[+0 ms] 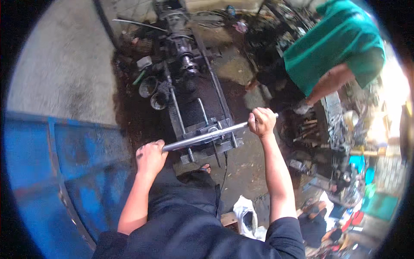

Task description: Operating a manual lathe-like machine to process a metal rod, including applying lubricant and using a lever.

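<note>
My left hand (151, 156) is closed round the left end of a long, shiny metal bar (189, 141). Toward the other end, my right hand (262, 122) grips the same bar, and its tip pokes out past the fist. The bar slants across a steel crosspiece (210, 152) at the near end of a dark, greasy machine frame (220, 95). A round fitting at the bar's middle sits over this crosspiece; how the two join cannot be made out. Rods with threaded ends run through the crosspiece. A shaft-like metal part (188, 62) lies farther up between the rails.
Two grimy round containers (153, 93) stand left of the frame. Blue metal panels (86, 159) fill the lower left. A person in a green shirt (332, 43) bends over at the upper right, near scattered tools (312, 129). A white sack (246, 216) lies beside me.
</note>
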`<state>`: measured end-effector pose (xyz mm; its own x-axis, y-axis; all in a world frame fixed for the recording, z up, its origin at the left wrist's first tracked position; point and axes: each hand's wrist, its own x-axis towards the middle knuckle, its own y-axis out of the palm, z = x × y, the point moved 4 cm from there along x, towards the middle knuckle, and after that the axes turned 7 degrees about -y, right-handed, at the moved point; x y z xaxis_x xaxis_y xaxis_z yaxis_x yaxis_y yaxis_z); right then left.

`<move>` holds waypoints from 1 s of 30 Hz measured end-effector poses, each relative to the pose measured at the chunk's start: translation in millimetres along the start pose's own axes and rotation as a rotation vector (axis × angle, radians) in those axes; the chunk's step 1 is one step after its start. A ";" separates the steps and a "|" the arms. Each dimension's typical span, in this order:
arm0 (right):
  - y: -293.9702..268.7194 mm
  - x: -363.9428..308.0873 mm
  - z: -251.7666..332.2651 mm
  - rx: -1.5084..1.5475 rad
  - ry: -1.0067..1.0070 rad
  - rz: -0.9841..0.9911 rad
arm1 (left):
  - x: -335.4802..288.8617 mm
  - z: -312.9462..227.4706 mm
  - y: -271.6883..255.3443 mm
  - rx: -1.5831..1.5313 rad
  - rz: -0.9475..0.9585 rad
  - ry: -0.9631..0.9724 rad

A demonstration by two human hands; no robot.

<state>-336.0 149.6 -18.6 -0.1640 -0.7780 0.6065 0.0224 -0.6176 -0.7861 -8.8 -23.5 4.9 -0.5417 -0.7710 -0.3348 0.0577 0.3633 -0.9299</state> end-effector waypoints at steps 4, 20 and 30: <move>-2.7 -12.1 -5.4 0.024 -0.033 -0.011 | -12.2 -5.9 6.6 -0.009 -0.209 0.082; 2.3 -23.4 -15.4 -0.044 -0.186 -0.131 | -28.8 -11.2 13.0 0.002 -0.233 -0.038; 0.7 -12.6 -22.8 -0.007 -0.183 -0.145 | -23.5 -15.7 -1.9 0.016 -0.123 -0.034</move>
<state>-356.3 161.6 -29.5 0.0170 -0.6895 0.7241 0.0049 -0.7242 -0.6896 -9.3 2.2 16.9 -0.5170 -0.8266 -0.2223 0.0061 0.2562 -0.9666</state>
